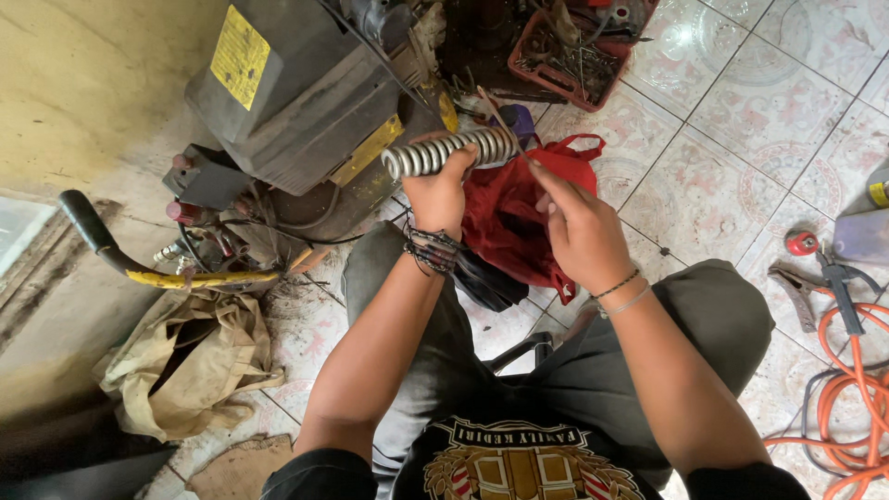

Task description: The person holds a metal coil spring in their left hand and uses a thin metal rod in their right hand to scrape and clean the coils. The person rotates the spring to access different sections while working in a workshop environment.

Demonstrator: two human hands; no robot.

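Hands meet over the person's lap, above a patterned pink-and-white tiled floor (741, 157). The left hand (437, 194) is closed around a ribbed silver metal coil spring (452, 151), gripping it near its middle so that the spring lies roughly level, its left end sticking out past the thumb toward a dark grey machine with yellow labels (296, 102). The right hand (579, 227) sits just beside the spring's right end, fingers bent and pinched together on a thin reddish rod (495, 111) that slants up and away from the spring; whether the rod runs into the coil cannot be told. A crumpled red cloth bag with loop handles (519, 208) lies on the floor right under both hands, between the person's knees.

Dark bead bracelets circle the left wrist, and thin bands the right one. Left of the knees, a beige canvas sack (190, 361) slumps under a black-gripped bent handle with yellow tape (139, 264). Further off, a red plastic tray full of small tools (574, 51) rests near the top edge. An orange coiled hose (857, 398) and grey pliers (796, 292) lie at the right, well apart from the hands.
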